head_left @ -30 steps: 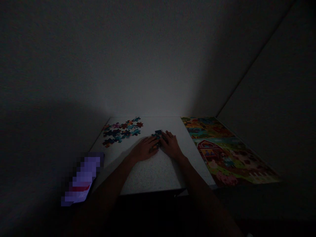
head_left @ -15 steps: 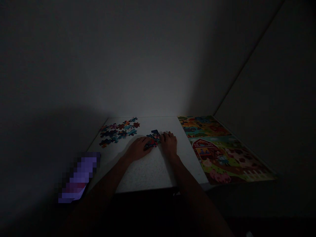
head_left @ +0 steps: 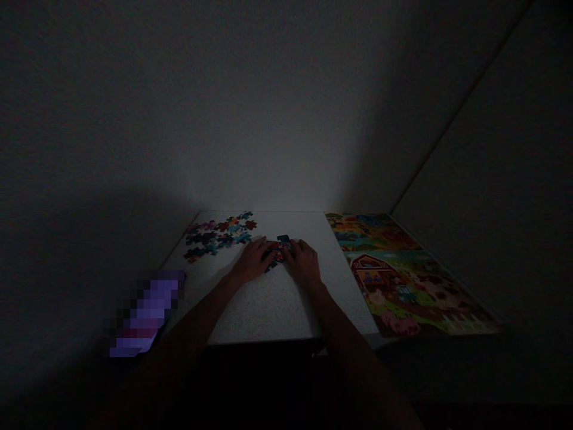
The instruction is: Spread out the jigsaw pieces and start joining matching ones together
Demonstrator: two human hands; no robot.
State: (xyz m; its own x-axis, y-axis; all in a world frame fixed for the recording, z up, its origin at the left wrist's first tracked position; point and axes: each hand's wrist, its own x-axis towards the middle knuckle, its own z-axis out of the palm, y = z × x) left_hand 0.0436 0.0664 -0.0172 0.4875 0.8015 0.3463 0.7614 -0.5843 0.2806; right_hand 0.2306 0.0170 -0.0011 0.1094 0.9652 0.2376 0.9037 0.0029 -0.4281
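Note:
A small cluster of joined puzzle pieces (head_left: 276,253), dark blue and red, lies in the middle of the white tabletop (head_left: 264,316). My left hand (head_left: 250,261) grips its left side, fingers curled at the edge. From the other side my right hand (head_left: 305,263) bends over the cluster, thumb and fingertips on the pieces. A dark blue puzzle piece (head_left: 283,238) shows at the far end between the hands. My fingers hide part of the cluster, and the dim light blurs the finer joints.
Several loose puzzle pieces (head_left: 215,237) are spread at the back left. Along the right side lie a farm picture (head_left: 403,292) and an animal picture (head_left: 367,230). A phone-like device (head_left: 150,310) with a blurred, lit screen is at the left. A wall (head_left: 268,149) rises behind.
The puzzle cluster has shifted or turned between my hands, with a piece now pointing toward me. My left hand has moved slightly up; my right thumb has come inward over the pieces.

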